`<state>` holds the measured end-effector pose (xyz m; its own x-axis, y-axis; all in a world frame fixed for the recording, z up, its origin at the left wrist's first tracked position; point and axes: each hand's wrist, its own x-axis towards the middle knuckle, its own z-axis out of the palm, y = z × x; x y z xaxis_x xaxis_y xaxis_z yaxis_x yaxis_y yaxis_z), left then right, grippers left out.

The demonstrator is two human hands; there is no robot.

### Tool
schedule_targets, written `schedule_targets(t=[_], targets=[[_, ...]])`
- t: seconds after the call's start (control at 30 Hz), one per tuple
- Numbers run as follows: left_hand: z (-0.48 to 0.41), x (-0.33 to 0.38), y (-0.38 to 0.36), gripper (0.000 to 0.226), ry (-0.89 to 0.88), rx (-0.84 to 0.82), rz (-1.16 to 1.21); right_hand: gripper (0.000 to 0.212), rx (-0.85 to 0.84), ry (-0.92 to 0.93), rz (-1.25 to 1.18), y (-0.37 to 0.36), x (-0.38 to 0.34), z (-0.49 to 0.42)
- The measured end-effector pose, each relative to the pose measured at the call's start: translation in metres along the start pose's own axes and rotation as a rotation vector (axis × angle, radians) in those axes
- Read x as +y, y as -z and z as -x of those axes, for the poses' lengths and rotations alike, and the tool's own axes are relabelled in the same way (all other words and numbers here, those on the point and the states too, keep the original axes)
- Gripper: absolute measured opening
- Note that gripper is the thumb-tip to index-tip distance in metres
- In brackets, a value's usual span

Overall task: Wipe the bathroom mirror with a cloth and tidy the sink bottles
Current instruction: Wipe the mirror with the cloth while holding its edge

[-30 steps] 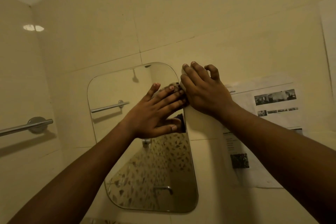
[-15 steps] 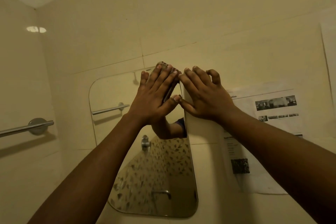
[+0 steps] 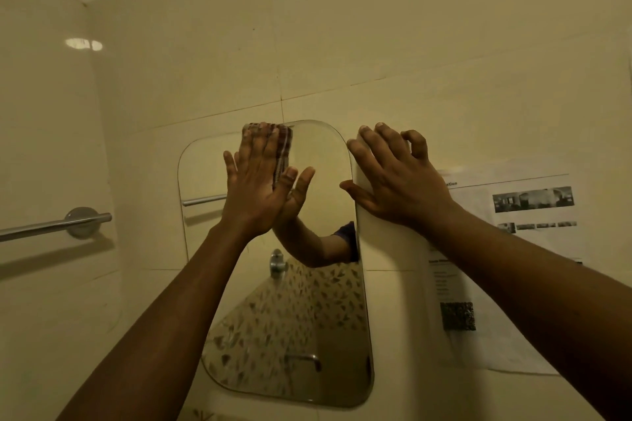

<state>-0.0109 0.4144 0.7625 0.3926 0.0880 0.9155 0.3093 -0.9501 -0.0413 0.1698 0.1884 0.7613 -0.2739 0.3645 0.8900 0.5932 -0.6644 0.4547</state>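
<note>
- Head view, from largest to smallest: the tiled wall [image 3: 376, 27] fills the frame, and the camera tilts up at it, likely because the work is at the top of the glass.
- The mirror [image 3: 307, 318] hangs in the centre and lower centre of the frame, with rounded corners. It reflects patterned tile and a tap.
- A printed notice [image 3: 519, 249] is stuck to the wall at centre right, well clear of the wiping.
- A metal towel bar [image 3: 54, 225] sits at centre left, untouched.
- The right hand [image 3: 396, 177] lies spread on the wall just right of the mirror's upper edge. Its fingers [image 3: 369, 143] are relaxed and grasp nothing, and it looks to be bracing the reach.
- The left hand [image 3: 254, 188] presses flat on the glass with straight fingers [image 3: 263, 136], which spreads the pressure.
- The checked cloth [image 3: 282, 147] is pinned under those fingers at the mirror's top edge, so that strip is likely the part being wiped.
- No sink or bottles are in view.
</note>
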Motion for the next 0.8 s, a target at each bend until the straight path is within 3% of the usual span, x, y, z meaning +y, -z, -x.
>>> schedule_targets(t=[0.27, 0.8], targets=[[0.022, -0.052, 0.004, 0.084, 0.228, 0.059, 0.1, 0.072, 0.008, -0.011, -0.005, -0.003, 0.0, 0.0], [0.048, -0.081, -0.005, 0.088, 0.261, 0.087, 0.127, 0.085, -0.035, 0.027, 0.006, -0.004, 0.002, -0.005]])
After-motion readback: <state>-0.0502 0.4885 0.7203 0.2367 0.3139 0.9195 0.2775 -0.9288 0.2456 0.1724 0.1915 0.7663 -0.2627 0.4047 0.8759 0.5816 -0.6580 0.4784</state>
